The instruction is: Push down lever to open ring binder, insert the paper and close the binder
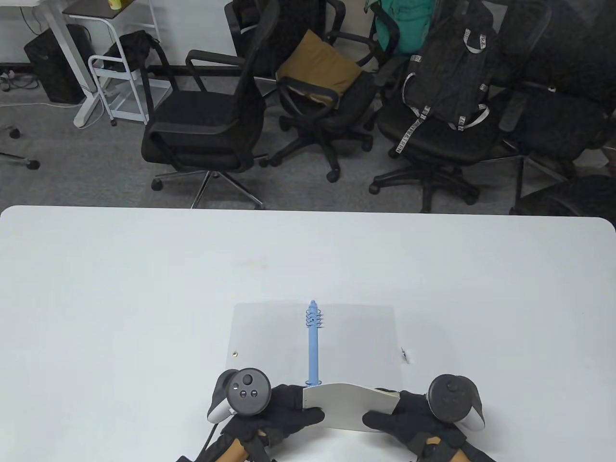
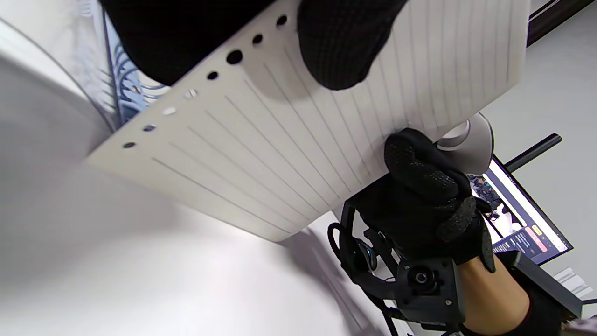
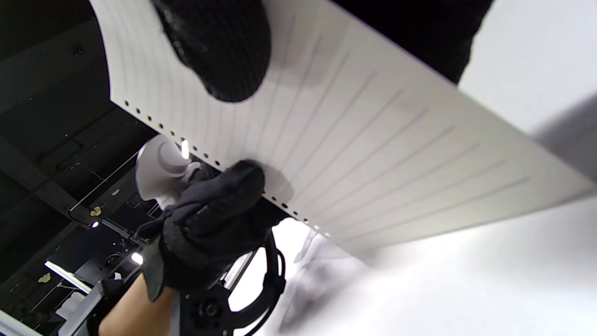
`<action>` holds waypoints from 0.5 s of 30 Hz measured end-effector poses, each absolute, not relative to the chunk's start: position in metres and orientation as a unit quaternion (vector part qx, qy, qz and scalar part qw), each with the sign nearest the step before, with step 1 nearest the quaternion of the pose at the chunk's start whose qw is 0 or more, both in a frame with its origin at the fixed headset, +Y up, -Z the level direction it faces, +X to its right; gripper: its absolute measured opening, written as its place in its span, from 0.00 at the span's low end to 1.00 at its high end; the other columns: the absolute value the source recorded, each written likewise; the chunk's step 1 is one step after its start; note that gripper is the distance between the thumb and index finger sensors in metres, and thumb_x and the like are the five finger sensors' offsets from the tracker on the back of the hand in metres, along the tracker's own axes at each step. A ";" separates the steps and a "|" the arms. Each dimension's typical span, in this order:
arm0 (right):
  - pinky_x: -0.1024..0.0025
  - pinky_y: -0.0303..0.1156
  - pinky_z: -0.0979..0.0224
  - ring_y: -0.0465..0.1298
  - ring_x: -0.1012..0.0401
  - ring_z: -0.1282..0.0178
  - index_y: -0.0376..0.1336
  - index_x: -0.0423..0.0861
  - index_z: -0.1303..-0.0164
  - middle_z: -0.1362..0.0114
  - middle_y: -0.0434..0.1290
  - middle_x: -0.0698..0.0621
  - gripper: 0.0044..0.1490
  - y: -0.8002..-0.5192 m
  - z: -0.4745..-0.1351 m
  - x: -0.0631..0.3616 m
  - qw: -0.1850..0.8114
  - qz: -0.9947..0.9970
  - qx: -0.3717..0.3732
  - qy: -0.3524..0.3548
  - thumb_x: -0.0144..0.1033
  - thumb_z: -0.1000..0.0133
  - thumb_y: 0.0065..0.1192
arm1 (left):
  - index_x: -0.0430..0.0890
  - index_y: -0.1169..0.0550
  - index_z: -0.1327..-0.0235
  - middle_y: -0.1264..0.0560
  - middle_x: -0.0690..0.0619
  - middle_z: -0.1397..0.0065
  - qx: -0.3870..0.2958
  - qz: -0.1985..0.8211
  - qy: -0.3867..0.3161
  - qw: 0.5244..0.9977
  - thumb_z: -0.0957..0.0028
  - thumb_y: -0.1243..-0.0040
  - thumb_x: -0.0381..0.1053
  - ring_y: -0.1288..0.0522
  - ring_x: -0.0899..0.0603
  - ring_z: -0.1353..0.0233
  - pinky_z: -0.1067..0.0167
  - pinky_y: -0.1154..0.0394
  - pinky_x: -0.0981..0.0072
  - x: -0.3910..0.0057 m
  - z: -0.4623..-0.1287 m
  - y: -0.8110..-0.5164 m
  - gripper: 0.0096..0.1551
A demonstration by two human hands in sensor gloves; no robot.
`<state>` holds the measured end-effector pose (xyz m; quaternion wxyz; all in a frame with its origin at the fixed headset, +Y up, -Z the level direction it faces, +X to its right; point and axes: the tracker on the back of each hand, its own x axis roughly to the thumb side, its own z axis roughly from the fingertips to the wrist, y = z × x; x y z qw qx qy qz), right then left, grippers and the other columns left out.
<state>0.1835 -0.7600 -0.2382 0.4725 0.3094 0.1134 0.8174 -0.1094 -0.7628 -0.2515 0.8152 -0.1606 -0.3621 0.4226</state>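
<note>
1. Flat white table point(image 1: 144, 288) with rounded far corners: fills the lower half of the table view.
2. Grey carpeted floor point(image 1: 72, 163): lies beyond the table's far edge.
3. Black office chairs on castors: one point(image 1: 207, 120) at left of centre; one holds a tan cushion point(image 1: 320, 67); one holds a black backpack with white straps point(image 1: 452, 82).
4. White wire-frame trolley point(image 1: 120, 86): stands at far left.
5. Lit computer monitor point(image 2: 522, 219): visible in the left wrist view.

overhead table view, wrist views underneath paper point(image 2: 289, 154)
</note>
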 end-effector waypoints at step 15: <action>0.47 0.75 0.31 0.77 0.48 0.33 0.63 0.46 0.26 0.29 0.73 0.42 0.28 -0.763 -0.239 0.182 0.448 0.835 0.298 0.117 0.34 0.37 0.64 | 0.52 0.22 0.27 0.19 0.51 0.27 -0.188 0.411 -0.349 0.821 0.35 0.35 0.48 0.17 0.43 0.31 0.36 0.20 0.50 -0.108 -0.253 -0.769 0.23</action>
